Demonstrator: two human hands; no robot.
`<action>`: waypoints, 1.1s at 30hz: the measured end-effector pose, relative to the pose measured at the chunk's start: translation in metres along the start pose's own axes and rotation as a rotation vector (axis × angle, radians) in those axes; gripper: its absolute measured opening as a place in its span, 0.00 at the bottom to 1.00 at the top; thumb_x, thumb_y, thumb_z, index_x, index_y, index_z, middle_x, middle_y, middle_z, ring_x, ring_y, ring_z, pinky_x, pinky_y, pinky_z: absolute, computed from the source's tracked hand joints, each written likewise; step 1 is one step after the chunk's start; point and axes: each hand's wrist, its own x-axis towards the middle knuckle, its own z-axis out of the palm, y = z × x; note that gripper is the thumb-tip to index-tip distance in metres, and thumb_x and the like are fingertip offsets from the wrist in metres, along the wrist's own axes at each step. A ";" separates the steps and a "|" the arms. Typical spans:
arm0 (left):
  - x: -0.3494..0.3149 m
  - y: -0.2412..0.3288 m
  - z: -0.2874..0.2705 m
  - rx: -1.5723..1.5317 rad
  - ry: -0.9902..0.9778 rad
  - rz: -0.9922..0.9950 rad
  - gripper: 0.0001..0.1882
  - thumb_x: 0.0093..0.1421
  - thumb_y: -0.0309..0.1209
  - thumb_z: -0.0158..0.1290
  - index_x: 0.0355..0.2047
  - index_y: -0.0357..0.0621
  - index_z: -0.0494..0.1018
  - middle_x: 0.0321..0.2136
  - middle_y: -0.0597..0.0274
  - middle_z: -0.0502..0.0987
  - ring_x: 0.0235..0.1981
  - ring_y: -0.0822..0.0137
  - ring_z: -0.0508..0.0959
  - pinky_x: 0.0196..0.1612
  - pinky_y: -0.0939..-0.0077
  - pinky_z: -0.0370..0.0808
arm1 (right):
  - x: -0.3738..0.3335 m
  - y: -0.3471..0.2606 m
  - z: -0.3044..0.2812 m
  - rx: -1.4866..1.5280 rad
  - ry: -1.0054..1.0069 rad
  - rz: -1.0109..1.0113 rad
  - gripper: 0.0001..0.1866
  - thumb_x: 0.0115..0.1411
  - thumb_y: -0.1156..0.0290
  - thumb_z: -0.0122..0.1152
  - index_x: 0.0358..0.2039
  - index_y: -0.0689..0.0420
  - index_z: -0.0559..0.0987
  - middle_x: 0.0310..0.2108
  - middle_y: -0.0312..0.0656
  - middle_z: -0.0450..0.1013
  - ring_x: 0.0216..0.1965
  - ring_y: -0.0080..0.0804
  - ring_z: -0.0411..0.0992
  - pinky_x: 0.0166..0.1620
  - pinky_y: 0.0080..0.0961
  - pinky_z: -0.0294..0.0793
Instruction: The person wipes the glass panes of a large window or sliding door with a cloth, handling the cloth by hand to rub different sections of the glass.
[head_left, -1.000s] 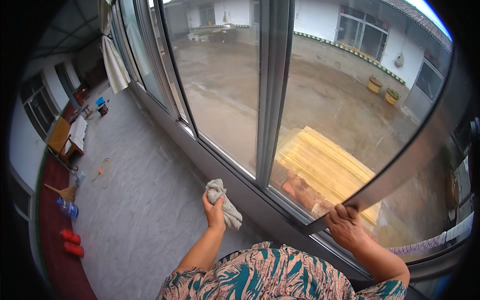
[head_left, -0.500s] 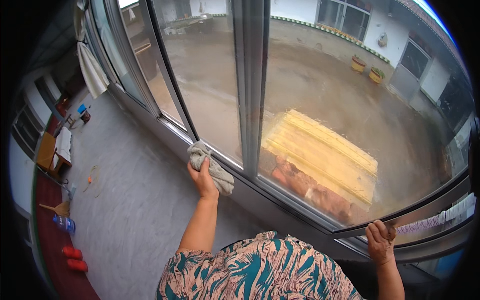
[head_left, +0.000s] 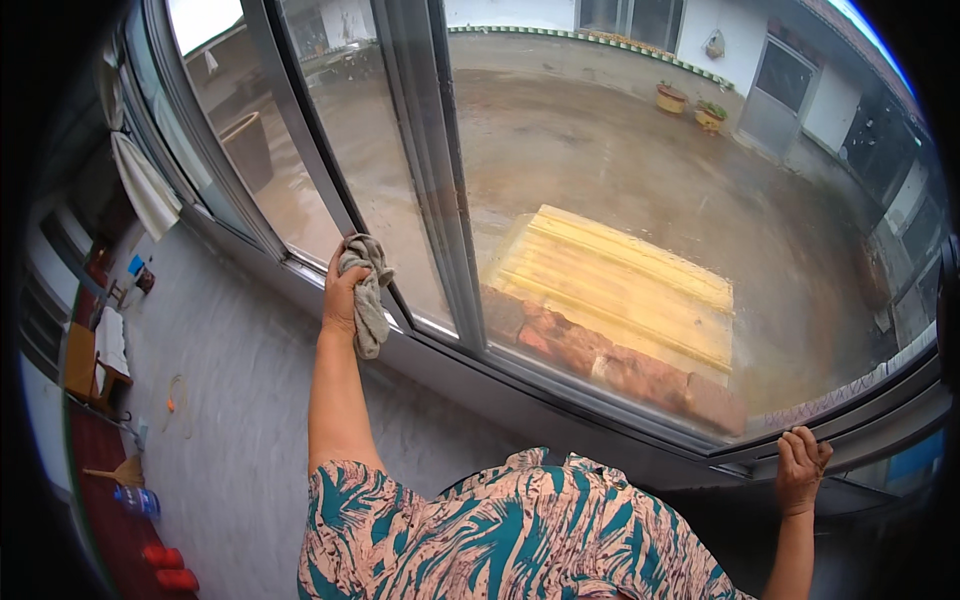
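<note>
**Cloth at the foot of the window post**

The fingers of the left hand [head_left: 340, 292] were closed around a grey cloth [head_left: 366, 292], which was pressed to the lower window frame [head_left: 300, 268], just beside the upright post [head_left: 440, 190]. The cloth hung downward from the fist; the glass pane [head_left: 620, 180] lay up and to the right of it. The right hand [head_left: 800, 468] was well apart, fingers curled over the frame's far right edge.
</note>
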 end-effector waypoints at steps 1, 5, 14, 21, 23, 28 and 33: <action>0.000 -0.003 -0.003 0.009 0.010 0.012 0.33 0.45 0.19 0.45 0.56 0.37 0.65 0.37 0.59 0.75 0.32 0.68 0.76 0.38 0.76 0.77 | -0.004 0.002 0.000 0.010 -0.003 0.010 0.07 0.49 0.77 0.57 0.31 0.58 0.77 0.36 0.37 0.74 0.47 0.32 0.70 0.46 0.34 0.60; 0.001 0.003 -0.002 0.028 -0.135 -0.008 0.31 0.46 0.19 0.43 0.55 0.35 0.66 0.34 0.58 0.77 0.31 0.67 0.77 0.36 0.75 0.79 | -0.011 0.006 0.000 0.038 0.006 0.083 0.04 0.51 0.79 0.58 0.29 0.59 0.76 0.34 0.38 0.73 0.45 0.35 0.70 0.46 0.35 0.63; -0.023 -0.001 0.014 0.102 -0.157 -0.058 0.28 0.45 0.19 0.45 0.50 0.32 0.70 0.33 0.61 0.78 0.31 0.72 0.77 0.35 0.82 0.74 | -0.029 0.025 -0.003 0.091 0.092 0.457 0.07 0.56 0.79 0.55 0.36 0.58 0.75 0.39 0.42 0.72 0.48 0.42 0.68 0.52 0.35 0.61; -0.048 -0.015 0.044 0.102 -0.201 -0.033 0.25 0.45 0.19 0.47 0.48 0.32 0.71 0.31 0.62 0.77 0.28 0.74 0.76 0.33 0.83 0.74 | 0.002 0.059 -0.021 -0.280 0.524 0.570 0.23 0.61 0.75 0.54 0.57 0.61 0.65 0.57 0.46 0.65 0.57 0.44 0.64 0.59 0.38 0.60; -0.055 -0.014 0.046 0.109 -0.174 -0.027 0.25 0.45 0.18 0.47 0.47 0.32 0.71 0.31 0.62 0.77 0.27 0.74 0.76 0.32 0.83 0.74 | 0.006 0.077 -0.019 -0.340 0.575 0.569 0.24 0.61 0.74 0.54 0.58 0.61 0.65 0.57 0.47 0.64 0.58 0.44 0.64 0.60 0.36 0.60; -0.054 -0.011 0.044 0.162 -0.176 -0.052 0.23 0.44 0.19 0.48 0.45 0.32 0.71 0.28 0.63 0.77 0.26 0.73 0.76 0.33 0.81 0.74 | 0.000 0.104 -0.009 -0.414 0.593 0.634 0.24 0.61 0.76 0.53 0.58 0.61 0.65 0.59 0.48 0.62 0.60 0.44 0.61 0.61 0.36 0.59; -0.059 0.013 0.062 0.334 0.153 0.553 0.26 0.49 0.22 0.54 0.51 0.34 0.63 0.48 0.56 0.63 0.50 0.63 0.66 0.55 0.72 0.63 | 0.021 0.072 -0.032 -0.284 0.600 0.690 0.23 0.61 0.77 0.51 0.57 0.61 0.66 0.60 0.47 0.61 0.60 0.44 0.60 0.61 0.38 0.57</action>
